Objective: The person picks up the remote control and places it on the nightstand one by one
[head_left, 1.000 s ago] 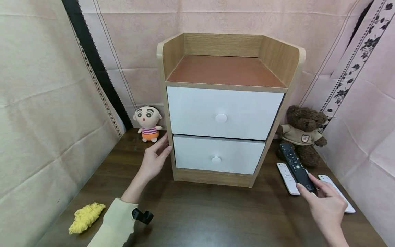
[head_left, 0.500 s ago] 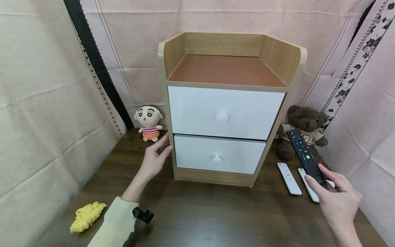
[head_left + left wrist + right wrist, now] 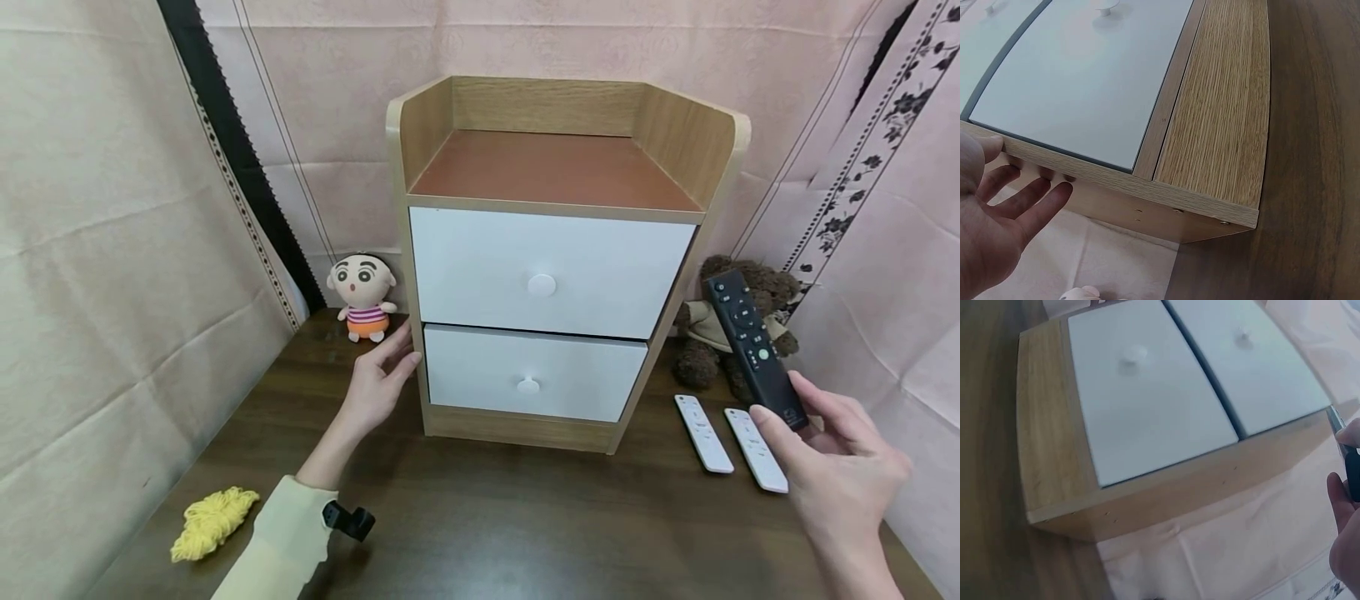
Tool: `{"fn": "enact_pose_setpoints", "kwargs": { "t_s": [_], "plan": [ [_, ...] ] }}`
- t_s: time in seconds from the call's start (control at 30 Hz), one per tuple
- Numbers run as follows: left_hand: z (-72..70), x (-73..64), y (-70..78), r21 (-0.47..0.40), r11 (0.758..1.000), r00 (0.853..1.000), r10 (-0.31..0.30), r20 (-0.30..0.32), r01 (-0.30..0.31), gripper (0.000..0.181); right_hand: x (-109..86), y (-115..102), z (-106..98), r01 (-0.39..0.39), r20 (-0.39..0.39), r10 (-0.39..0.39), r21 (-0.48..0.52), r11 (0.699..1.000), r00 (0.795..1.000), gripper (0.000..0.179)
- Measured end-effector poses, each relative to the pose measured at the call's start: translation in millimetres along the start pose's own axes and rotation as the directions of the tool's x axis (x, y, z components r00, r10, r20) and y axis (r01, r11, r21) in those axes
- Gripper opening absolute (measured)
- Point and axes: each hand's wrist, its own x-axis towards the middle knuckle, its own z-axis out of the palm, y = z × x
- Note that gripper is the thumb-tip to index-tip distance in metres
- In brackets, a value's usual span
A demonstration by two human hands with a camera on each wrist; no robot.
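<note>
A wooden cabinet with two white drawers, both closed, stands upright at the centre of the head view. My left hand touches its left side; in the left wrist view the thumb lies by the front edge and the extended fingertips rest against the side panel. At the right, my right hand grips a black remote control by its lower end, raised above the table and tilted upward. Two white remotes lie side by side beneath it. In the right wrist view the black remote shows only partly.
A brown teddy bear sits right of the cabinet, partly hidden behind the black remote. On the left are a small cartoon doll and a yellow yarn bundle. Pale cloth surrounds the dark wooden table.
My right hand has lifted the black remote up and to the right, away from the white remotes, uncovering the second one. The left hand has stayed at the cabinet's side.
</note>
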Motion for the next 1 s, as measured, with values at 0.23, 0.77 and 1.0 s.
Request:
{"fn": "enact_pose_setpoints", "kwargs": {
  "t_s": [0.23, 0.77, 1.0],
  "plan": [
    [-1.1, 0.8, 0.2, -0.002, 1.000, 1.000, 0.011, -0.006, -0.011, 0.050, 16.0, -12.1, 29.3, 0.054, 0.075, -0.057, 0.049, 0.997, 0.996, 0.053],
    [-0.2, -1.5, 1.8, 0.002, 1.000, 1.000, -0.003, -0.018, 0.003, 0.049, 30.2, -8.5, 86.1, 0.159, 0.222, -0.143, -0.058, 0.986, 0.964, 0.047],
    [1.6, -1.6, 0.2, 0.010, 1.000, 1.000, -0.005, -0.020, 0.005, 0.049, 30.0, -13.2, 116.7, 0.209, 0.310, -0.132, -0.230, 0.950, 0.942, 0.046]
  ]
}}
